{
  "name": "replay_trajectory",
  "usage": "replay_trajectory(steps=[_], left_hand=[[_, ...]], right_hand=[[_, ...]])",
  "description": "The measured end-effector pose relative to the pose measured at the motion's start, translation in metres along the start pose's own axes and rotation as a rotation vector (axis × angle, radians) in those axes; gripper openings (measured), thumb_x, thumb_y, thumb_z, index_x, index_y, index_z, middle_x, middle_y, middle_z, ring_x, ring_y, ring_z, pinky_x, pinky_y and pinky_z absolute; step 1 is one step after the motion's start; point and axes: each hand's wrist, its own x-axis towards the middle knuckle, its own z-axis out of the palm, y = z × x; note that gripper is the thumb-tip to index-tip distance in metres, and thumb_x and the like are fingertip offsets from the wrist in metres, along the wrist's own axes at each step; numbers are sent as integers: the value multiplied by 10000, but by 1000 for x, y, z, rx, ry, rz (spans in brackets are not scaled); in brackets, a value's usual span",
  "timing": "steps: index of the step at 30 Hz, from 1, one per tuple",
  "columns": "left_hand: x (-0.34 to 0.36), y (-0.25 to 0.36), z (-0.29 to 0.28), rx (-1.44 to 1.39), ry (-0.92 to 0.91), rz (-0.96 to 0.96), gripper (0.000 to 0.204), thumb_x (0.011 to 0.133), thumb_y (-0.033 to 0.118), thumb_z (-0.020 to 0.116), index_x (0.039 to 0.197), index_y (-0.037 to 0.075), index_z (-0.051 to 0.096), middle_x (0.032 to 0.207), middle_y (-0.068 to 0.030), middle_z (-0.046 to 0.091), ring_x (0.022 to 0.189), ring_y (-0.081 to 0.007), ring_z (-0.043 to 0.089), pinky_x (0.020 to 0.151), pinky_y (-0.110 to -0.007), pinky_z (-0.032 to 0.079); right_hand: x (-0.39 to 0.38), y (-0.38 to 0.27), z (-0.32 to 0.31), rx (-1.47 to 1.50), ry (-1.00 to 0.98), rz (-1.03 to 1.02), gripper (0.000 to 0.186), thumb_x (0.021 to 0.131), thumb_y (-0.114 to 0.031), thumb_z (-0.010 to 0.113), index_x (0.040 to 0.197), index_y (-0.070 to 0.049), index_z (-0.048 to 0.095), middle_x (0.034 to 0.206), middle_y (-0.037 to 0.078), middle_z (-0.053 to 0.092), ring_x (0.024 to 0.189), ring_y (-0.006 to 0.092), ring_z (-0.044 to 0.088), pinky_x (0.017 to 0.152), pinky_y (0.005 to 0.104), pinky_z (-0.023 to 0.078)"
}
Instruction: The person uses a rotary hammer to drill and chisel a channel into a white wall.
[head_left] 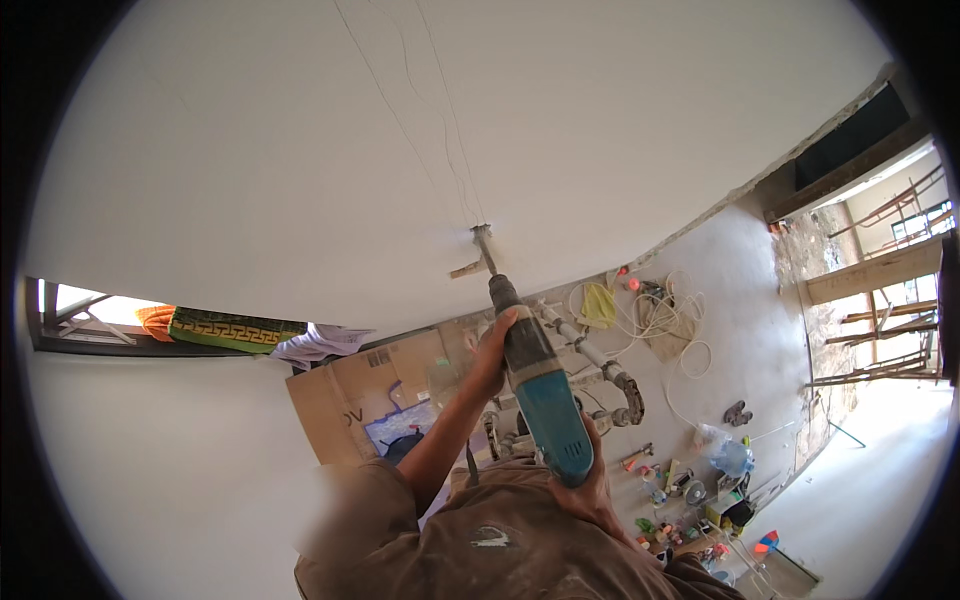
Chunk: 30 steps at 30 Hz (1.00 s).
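Observation:
A teal and black rotary hammer (552, 400) points away from me toward the white wall (300, 170). My left hand (490, 350) is closed around its dark front barrel. At the rear, my right hand (588, 482) grips the handle end, partly hidden by the teal housing. The long metal bit (487, 253) meets the wall at a small chipped hole (479, 230). Thin drawn lines run along the wall to that spot. Beside the bit is a short brownish gouge (466, 269) in the surface.
Below me, a metal frame (600, 365) with tubes stands close to the tool. Flattened cardboard (330, 405) lies on the left. Loose white cable (690, 310), a plastic water bottle (735, 458) and scattered tools cover the floor at right. Cloths (235, 330) hang at the left window.

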Motion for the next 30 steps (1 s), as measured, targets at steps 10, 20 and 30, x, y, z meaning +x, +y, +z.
replay_trajectory(steps=[10, 20, 30], left_hand=[[-24, -11, 20, -135, -88, -67, 485, 923, 489, 576, 1148, 60, 563, 1047, -72, 641, 954, -179, 639, 889, -334, 518], [-35, -63, 11, -90, -20, -51, 455, 915, 474, 586, 1126, 72, 571, 995, -60, 645, 903, -166, 642, 834, -320, 526], [-30, -45, 7, -13, -2, 6, 476, 899, 488, 599, 1122, 69, 565, 957, -51, 632, 859, -160, 636, 793, -308, 526]], right_hand=[[-22, -7, -19, -54, 33, 54, 954, 660, -18, 648, 1509, -67, 216, 1333, 220, 507, 1253, 322, 510, 1041, 405, 399], [-64, 47, -35, -108, 37, 47, 961, 641, -28, 656, 1506, -85, 243, 1312, 209, 539, 1226, 329, 542, 1019, 408, 424], [-49, 52, -21, 57, 36, -66, 941, 662, -29, 650, 1504, -64, 230, 1360, 212, 502, 1272, 307, 506, 1040, 391, 404]])
